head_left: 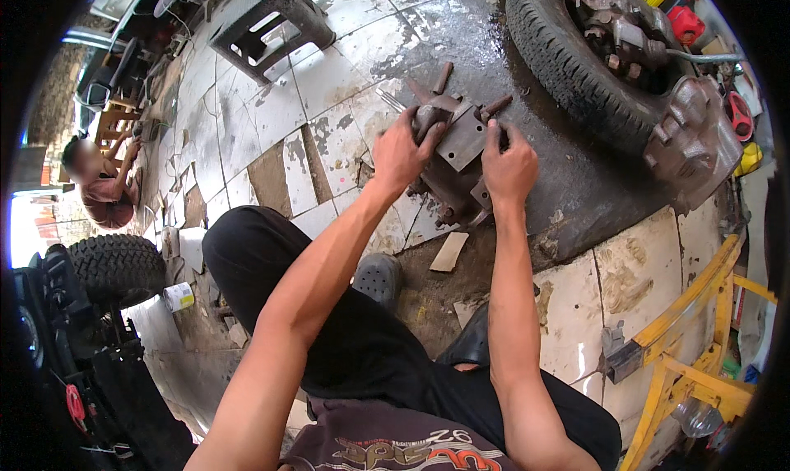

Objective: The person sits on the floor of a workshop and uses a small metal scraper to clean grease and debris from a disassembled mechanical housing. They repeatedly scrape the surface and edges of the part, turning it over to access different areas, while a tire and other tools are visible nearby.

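A greasy brown metal housing point(457, 146) with protruding studs stands on the oily tiled floor in front of me. My left hand point(403, 151) grips its left side near a round boss. My right hand point(508, 165) presses against its right edge, fingers curled over the flat plate on top. Both forearms reach forward from the lower edge, over my black trousers and dark shoes.
A big tyre point(559, 55) with metal parts inside lies at the upper right. A rusty casting point(691, 137) sits beside it. A yellow frame point(691, 339) stands at the right, a dark stool point(267, 22) at the top, another tyre point(115, 265) and a seated person point(99, 183) at the left.
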`<control>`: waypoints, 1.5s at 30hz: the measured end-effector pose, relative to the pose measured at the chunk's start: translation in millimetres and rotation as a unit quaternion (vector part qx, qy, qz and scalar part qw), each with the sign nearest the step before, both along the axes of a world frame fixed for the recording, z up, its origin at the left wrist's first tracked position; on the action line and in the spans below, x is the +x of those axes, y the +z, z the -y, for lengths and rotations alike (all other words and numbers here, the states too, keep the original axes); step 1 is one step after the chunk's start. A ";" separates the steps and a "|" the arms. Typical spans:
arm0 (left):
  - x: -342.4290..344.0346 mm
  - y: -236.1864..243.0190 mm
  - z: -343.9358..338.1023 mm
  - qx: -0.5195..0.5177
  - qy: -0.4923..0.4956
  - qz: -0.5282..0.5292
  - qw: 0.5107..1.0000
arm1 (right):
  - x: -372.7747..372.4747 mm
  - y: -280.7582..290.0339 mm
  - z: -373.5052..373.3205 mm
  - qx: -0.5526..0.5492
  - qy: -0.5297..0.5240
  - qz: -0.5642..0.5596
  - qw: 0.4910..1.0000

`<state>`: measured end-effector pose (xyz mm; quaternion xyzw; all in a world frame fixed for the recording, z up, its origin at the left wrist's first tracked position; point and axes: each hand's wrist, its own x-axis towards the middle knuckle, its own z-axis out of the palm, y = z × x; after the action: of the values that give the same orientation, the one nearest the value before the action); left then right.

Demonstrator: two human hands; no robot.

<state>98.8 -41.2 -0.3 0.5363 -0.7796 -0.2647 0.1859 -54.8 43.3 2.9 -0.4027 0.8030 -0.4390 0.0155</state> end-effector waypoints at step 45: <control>17.5 -50.7 -3.5 -0.164 0.010 -0.185 0.969 | 3.4 -0.9 0.7 -0.031 0.009 0.004 0.999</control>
<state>116.3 -37.7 -50.9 0.4485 -0.7587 -0.2262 0.4149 -51.4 42.6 2.0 -0.4088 0.7852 -0.4649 0.0105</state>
